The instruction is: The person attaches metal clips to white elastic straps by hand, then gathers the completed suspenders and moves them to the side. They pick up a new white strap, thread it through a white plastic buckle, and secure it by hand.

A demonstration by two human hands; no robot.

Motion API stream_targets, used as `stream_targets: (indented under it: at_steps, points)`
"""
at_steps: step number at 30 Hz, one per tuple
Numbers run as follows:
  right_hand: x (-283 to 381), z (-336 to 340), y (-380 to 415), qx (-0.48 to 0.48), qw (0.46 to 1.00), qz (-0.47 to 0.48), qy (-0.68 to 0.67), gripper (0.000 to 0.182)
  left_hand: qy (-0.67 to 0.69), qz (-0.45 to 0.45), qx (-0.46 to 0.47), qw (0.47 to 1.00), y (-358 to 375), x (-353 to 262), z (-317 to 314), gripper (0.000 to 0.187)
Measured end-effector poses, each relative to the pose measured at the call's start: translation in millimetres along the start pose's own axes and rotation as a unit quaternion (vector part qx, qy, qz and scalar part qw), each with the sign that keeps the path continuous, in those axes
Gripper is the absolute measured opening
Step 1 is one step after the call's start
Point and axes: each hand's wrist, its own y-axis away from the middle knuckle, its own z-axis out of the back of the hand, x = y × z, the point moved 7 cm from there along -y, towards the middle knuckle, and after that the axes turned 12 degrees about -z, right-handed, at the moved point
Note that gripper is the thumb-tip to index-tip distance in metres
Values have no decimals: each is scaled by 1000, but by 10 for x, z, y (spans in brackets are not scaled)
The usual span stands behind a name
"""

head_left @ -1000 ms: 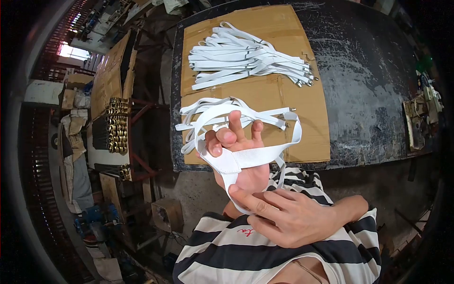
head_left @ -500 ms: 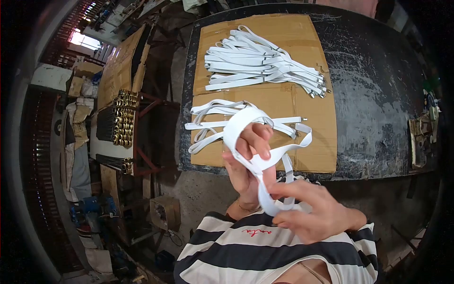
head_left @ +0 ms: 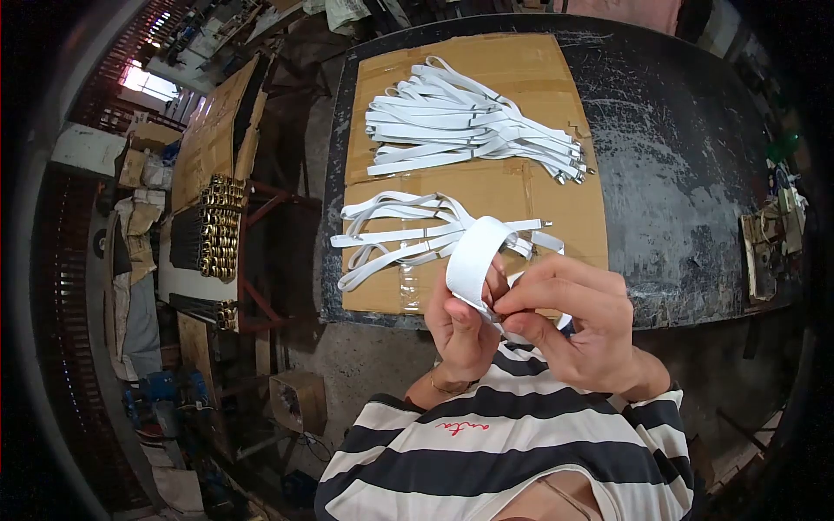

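A white suspender strap (head_left: 472,260) curls up in a wide loop between my hands. My left hand (head_left: 462,334) is closed around the lower part of this loop, thumb against the band. With thumb and index finger, my right hand (head_left: 580,323) pinches the same strap at the loop's lower right; the fingers hide the exact spot. Just beyond my hands, a small group of white suspenders (head_left: 391,234) lies on the cardboard sheet (head_left: 486,187). Farther back on that sheet is a larger bundle of white suspenders (head_left: 460,122) with metal clips at its right end.
The cardboard covers the left side of a scuffed black table (head_left: 669,174). Small items sit in a box (head_left: 764,252) at its right edge. To the left, a side bench holds black straps with brass-coloured hardware (head_left: 223,227). A cardboard box (head_left: 298,401) stands on the floor.
My right hand has moved up to the loop and pinches it close beside my left hand. The loop has shifted slightly right and turned, and the hanging length is now mostly hidden.
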Motion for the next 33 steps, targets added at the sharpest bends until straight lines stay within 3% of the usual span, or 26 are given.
stream_targets:
  at_steps: [8, 11, 14, 15, 17, 19, 20, 22, 23, 26, 27, 29, 31, 33]
  points:
    - [148, 85, 72, -37, 989, 87, 116, 16, -183, -120, 33, 975, 15, -68, 45, 58]
    - [131, 66, 109, -33, 987, 106, 114, 20, -229, -173, 142, 947, -20, -58, -30, 54]
    - [86, 57, 97, -30, 990, 104, 96, 19, -228, -190, 151, 943, -21, -67, -58, 50]
    - [26, 49, 64, -1, 995, 77, 71, 18, -228, -190, 171, 940, -17, -49, -46, 50]
    - [-43, 20, 47, 30, 997, 48, 45, 17, -211, -159, 110, 958, 102, 55, 72, 53]
    - [-191, -45, 18, 82, 995, -48, -39, 10, -136, -100, 40, 985, 139, 127, 126, 59]
    - [-206, -42, 2, 81, 995, -47, -38, 10, -68, -55, 3, 996, 127, 160, 127, 63]
    - [-271, -24, -33, 87, 985, -72, -130, 7, -65, 5, -29, 997, 143, 230, 180, 64]
    - [-318, -8, -31, 92, 978, -84, -168, 5, 10, 15, -8, 1000, 164, 310, 224, 64]
    - [-295, 74, -25, 76, 980, -97, -156, 7, 60, 48, -41, 996, 62, 327, 131, 65]
    - [-279, 86, -31, 76, 980, -98, -156, 7, 75, 14, -6, 997, 33, 319, 115, 58]
    - [-127, 121, -30, 51, 998, -1, -44, 15, 91, -17, 28, 995, -23, 283, 61, 53]
    - [-80, 84, 1, 28, 999, 16, -14, 16, 1, -26, 89, 996, -96, 216, -66, 58]
    - [-29, 87, 30, -3, 997, 62, 47, 23, 18, -67, 85, 994, -72, 249, 9, 52]
